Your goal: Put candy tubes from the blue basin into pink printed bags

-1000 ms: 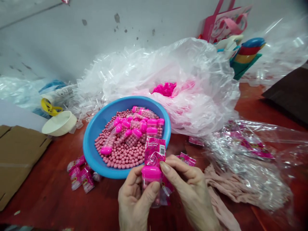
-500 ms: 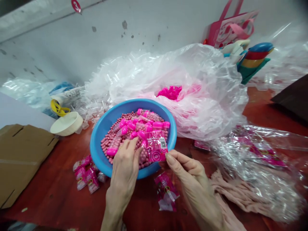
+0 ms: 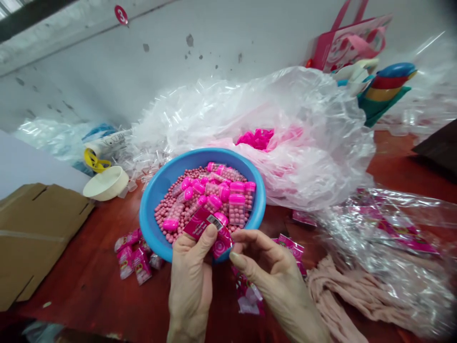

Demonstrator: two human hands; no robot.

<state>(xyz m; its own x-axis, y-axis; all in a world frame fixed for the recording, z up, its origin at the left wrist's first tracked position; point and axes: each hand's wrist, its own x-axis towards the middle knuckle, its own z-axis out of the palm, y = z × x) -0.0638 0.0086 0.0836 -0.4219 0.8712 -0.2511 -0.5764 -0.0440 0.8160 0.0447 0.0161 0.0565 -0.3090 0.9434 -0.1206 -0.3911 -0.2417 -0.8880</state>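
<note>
My left hand [image 3: 194, 271] is closed on a small pink printed packet [image 3: 196, 223], its thumb pressed over the front beside a barcode. At the packet's right edge are the thumb and curled fingertips of my right hand [image 3: 271, 274], in a loose pinch. Behind both hands a blue basin [image 3: 146, 214] holds loose pink beads [image 3: 167, 200] and several clear tubes with bright pink caps [image 3: 236, 209], filled with beads. Whether anything sits behind the packet in my left palm is hidden. Pink packets [image 3: 246, 290] lie under and beside my right hand.
Filled pink packets [image 3: 141, 264] lie left of the basin, near flattened cardboard [image 3: 35, 243] and a white bowl [image 3: 107, 183]. Large clear bags [image 3: 303, 166] with pink caps [image 3: 255, 139] stand behind. At right are crumpled plastic [image 3: 364, 238] and a beige cloth [image 3: 332, 286].
My left hand has come out of the basin and taken hold of the packet. The packet has moved left and tilted, and my right hand has shifted slightly left with its fingers more curled.
</note>
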